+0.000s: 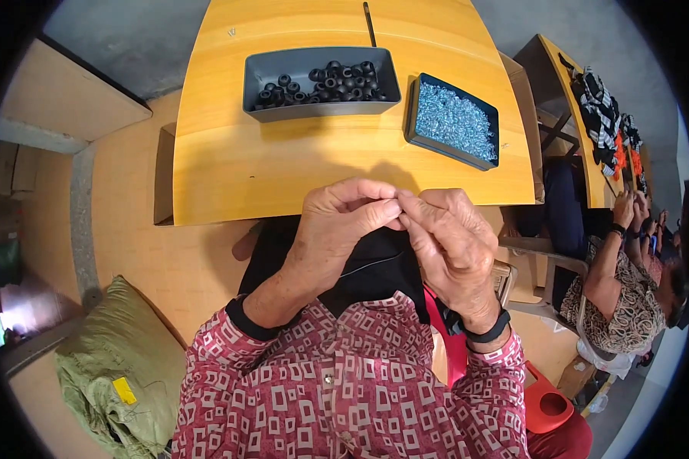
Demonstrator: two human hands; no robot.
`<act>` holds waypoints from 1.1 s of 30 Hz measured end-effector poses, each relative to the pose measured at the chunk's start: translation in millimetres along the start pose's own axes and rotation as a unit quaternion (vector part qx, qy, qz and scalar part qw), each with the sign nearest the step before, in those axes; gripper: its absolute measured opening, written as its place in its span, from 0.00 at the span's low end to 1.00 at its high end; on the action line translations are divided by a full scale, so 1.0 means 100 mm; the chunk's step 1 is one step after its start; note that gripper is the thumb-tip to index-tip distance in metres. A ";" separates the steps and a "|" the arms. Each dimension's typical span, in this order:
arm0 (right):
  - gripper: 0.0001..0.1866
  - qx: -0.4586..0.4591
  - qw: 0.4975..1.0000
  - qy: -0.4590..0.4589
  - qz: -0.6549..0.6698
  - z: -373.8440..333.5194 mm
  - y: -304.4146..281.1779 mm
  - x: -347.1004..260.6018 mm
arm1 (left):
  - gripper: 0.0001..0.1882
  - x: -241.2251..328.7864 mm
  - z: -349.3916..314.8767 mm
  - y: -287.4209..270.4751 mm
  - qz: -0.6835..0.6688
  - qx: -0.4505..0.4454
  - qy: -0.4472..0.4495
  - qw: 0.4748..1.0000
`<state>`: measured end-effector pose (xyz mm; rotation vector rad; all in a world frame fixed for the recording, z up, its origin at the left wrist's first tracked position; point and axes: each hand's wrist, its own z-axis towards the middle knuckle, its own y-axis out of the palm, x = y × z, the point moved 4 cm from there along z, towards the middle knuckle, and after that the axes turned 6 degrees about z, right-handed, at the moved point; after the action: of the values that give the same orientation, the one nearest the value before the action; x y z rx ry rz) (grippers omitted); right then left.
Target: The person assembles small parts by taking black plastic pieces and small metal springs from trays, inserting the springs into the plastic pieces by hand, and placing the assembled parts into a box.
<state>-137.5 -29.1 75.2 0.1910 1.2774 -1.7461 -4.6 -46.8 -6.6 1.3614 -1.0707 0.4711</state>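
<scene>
My left hand (321, 237) and my right hand (458, 249) meet over my lap, just in front of the table edge. Thumb and forefinger of each are pinched, the fingertips nearly touching. Whatever they grip is too small and covered to make out. Below the fingers, a thin pale line, perhaps a thread (371, 265), crosses the black cloth (379, 284) on my lap. Beyond my hands stands a grey bin (329, 114) of round black beads (348, 80) with holes. To its right, a smaller dark tray (415, 115) holds many clear bluish beads (453, 122).
The bins stand on a yellow wooden table (283, 164). A thin dark stick (369, 24) lies behind the grey bin. On the floor at left sits a stuffed green sack (126, 359). At right, another person (620, 298) sits by a second table (589, 164) with black-and-white items.
</scene>
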 end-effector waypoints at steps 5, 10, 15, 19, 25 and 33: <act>0.19 0.052 0.990 0.098 0.089 -0.14 0.13 0.09 | 0.07 -0.06 0.00 0.02 0.047 0.029 -0.003 0.998; 0.21 0.071 0.989 0.108 0.065 -0.19 0.19 0.12 | 0.08 -0.10 0.03 0.00 0.050 0.007 -0.013 0.999; 0.22 0.069 0.972 0.164 0.157 -0.17 0.16 0.16 | 0.09 -0.12 0.04 0.00 0.037 0.010 -0.023 0.999; 0.22 0.042 0.988 0.117 0.095 -0.09 0.05 0.13 | 0.09 -0.11 0.03 -0.01 0.024 0.012 -0.033 0.999; 0.21 -0.033 0.994 -0.032 -0.103 -0.01 -0.01 0.08 | 0.08 -0.05 0.01 0.01 0.063 0.026 -0.045 0.997; 0.20 0.033 0.994 -0.029 -0.102 -0.07 -0.02 0.05 | 0.10 -0.03 0.00 0.02 0.065 0.023 -0.066 0.995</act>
<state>-144.2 -26.5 70.3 0.0488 1.2337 -1.9543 -7.9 -45.8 -8.1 1.3833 -1.2697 0.5094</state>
